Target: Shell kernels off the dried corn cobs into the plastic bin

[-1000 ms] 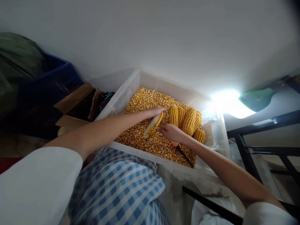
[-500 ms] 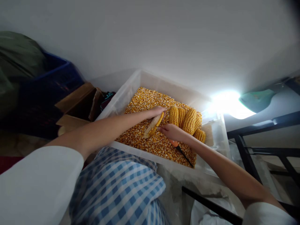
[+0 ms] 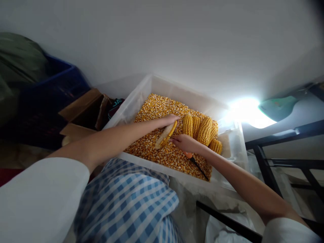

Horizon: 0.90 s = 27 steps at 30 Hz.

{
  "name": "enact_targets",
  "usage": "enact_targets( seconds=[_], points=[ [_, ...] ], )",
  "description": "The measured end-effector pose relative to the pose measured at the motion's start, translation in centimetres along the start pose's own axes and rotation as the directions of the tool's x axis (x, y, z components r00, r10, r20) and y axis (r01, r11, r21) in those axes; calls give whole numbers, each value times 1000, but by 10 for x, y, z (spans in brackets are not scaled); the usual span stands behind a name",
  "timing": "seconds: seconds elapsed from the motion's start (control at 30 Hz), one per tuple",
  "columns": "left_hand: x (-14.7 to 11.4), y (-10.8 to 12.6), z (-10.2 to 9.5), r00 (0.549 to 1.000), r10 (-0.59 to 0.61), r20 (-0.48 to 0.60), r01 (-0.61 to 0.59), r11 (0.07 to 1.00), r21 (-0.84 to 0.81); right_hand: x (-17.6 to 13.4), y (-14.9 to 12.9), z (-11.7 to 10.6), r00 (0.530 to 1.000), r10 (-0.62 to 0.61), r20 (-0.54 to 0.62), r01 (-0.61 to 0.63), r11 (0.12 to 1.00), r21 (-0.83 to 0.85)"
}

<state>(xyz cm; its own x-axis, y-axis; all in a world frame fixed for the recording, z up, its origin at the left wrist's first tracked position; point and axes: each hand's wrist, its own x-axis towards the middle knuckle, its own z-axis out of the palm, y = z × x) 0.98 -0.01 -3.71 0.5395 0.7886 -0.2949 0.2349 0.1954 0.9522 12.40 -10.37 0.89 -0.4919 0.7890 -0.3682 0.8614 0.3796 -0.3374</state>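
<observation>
My left hand [image 3: 170, 119] is closed around the upper end of a corn cob [image 3: 165, 135]. One side of this cob is bare and pale, while yellow kernels remain along its right edge. My right hand [image 3: 186, 143] grips a thin pointed metal tool [image 3: 172, 137], its tip at the cob's kernel edge. Just below that hand shows an orange handle [image 3: 187, 155] with a long dark part running down right over the kernels; I cannot tell whether it belongs to the same tool. Loose corn kernels [image 3: 162, 104] lie under both hands.
Several full corn cobs [image 3: 204, 130] lie right of my hands in the translucent plastic bin [image 3: 141, 162]. A bright lamp [image 3: 249, 113] shines at the right beside a black metal frame [image 3: 260, 165]. Leftward stand an open cardboard box [image 3: 83, 108] and a blue crate [image 3: 58, 82].
My right hand has shifted very slightly, and the thin tool's tip shows a little differently against the cob. My left hand and the cob stay almost in place.
</observation>
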Motion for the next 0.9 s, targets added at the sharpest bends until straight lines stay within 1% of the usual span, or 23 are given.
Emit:
enact_targets(
  seconds=[0.23, 0.37, 0.57, 0.77, 0.9],
  points=[
    [0, 4, 3, 1000, 13, 3, -13, 999, 45, 1, -1, 3, 999, 12, 35, -12, 1000, -2],
    [3, 4, 3, 1000, 10, -30, -7, 996, 94, 2, 1, 5, 999, 3, 36, -2, 1000, -12],
    [5, 1, 2, 997, 63, -50, -53, 982, 179, 2, 0, 5, 1000, -11, 29, 12, 999, -29],
    [5, 1, 3, 996, 62, -60, -50, 982, 183, 2, -2, 4, 999, -18, 36, 20, 999, -43],
    [3, 4, 4, 999, 29, -32, -24, 989, 148, 2, -2, 3, 998, 8, 66, -3, 997, -76]
  ],
)
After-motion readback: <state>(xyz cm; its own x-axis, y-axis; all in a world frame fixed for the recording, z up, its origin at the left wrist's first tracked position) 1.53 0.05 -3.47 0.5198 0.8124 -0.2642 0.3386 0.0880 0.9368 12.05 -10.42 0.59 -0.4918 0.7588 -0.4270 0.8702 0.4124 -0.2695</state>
